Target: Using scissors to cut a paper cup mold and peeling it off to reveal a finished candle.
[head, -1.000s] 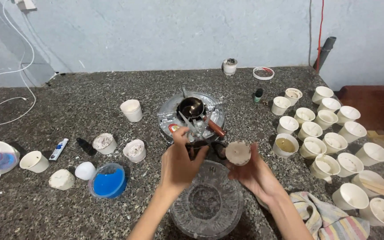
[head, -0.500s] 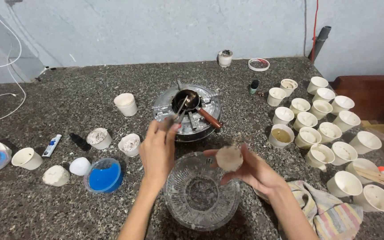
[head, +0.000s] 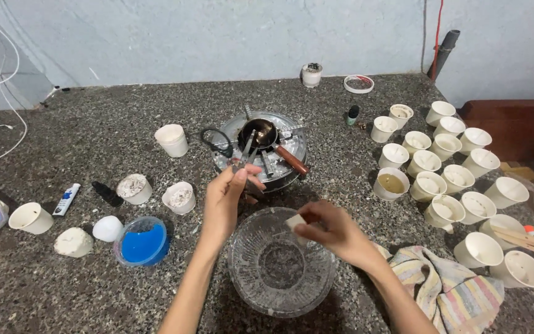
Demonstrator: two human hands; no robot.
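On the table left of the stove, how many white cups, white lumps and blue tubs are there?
White cups: 4
White lumps: 2
Blue tub: 1
Total: 7

- Small white cup [head: 296, 221]: tipped on its side, held over the rim of the clear glass bowl [head: 248, 281].
- Metal tongs [head: 245, 154]: slim, angled upward.
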